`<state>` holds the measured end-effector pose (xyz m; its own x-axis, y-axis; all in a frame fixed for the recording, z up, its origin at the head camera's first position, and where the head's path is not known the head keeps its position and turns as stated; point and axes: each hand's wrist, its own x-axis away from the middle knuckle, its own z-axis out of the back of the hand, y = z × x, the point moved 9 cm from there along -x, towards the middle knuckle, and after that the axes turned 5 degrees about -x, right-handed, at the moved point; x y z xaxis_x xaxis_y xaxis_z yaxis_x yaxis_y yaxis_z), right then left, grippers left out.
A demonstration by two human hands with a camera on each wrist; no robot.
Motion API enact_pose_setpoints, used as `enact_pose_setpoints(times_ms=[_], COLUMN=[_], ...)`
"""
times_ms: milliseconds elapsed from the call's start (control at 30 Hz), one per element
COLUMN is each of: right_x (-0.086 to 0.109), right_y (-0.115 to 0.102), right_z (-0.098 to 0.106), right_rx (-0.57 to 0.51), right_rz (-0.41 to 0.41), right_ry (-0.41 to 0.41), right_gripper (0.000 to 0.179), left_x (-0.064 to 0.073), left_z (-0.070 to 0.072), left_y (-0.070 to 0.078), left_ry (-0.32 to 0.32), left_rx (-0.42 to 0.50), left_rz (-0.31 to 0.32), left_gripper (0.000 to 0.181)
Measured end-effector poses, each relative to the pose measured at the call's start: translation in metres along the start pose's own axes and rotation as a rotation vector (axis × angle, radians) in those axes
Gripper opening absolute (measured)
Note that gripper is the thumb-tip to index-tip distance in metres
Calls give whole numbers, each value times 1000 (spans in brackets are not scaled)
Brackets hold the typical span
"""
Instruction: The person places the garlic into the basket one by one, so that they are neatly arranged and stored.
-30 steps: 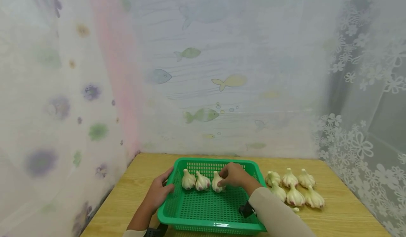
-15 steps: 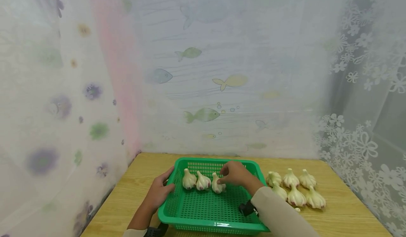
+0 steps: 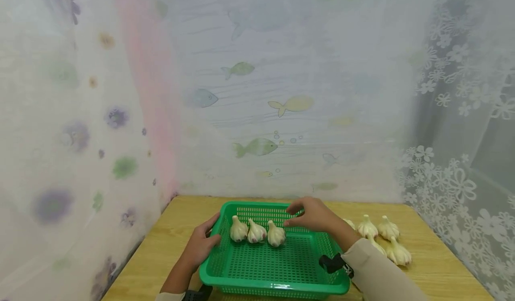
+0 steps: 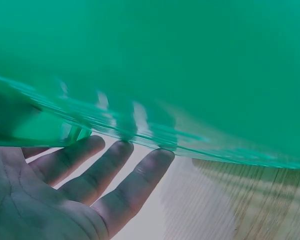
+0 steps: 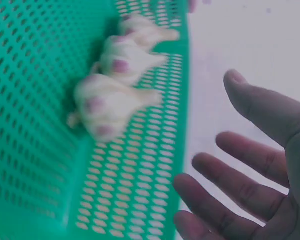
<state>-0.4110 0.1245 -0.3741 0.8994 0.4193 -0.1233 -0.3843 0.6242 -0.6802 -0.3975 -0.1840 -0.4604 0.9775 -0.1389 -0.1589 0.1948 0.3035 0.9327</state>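
My left hand (image 3: 200,246) holds the left rim of a green plastic basket (image 3: 275,286), the thumb over the rim. In the left wrist view, the fingertips of the left hand (image 4: 85,185) touch the basket's outer wall (image 4: 205,90). My right hand (image 3: 314,214) is over the right back part of the basket, fingers spread and holding nothing. Three garlic bulbs stand in a row along the back wall inside: a left one (image 3: 238,230), a middle one (image 3: 256,232) and a right one (image 3: 276,235). The right bulb (image 5: 107,107) is closest to the right hand (image 5: 240,185).
Several more garlic bulbs (image 3: 398,251) lie on the wooden table (image 3: 434,265) right of the basket, partly hidden by the right forearm. A patterned curtain (image 3: 257,113) hangs behind the table, with more at both sides.
My right hand has let go of the right garlic bulb and moved up and right from it. That bulb now stands beside the other two. My left hand has stayed at the rim.
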Motion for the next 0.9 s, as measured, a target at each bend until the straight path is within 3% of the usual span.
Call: enact_pose_setpoints(times_ms=[333, 567, 900], right_x=[55, 97, 140], right_y=[1, 18, 49], right_z=[42, 75, 84], right_rx=[-97, -144, -205], right_rz=[33, 52, 3], right_ry=[8, 130, 219], right_gripper=[44, 44, 39], left_x=[2, 1, 2], left_z=[0, -2, -1], left_y=[2, 3, 2], left_ry=[4, 3, -12], left_rx=[-4, 4, -1], left_rz=[-1, -4, -4], left_gripper=[80, 79, 80])
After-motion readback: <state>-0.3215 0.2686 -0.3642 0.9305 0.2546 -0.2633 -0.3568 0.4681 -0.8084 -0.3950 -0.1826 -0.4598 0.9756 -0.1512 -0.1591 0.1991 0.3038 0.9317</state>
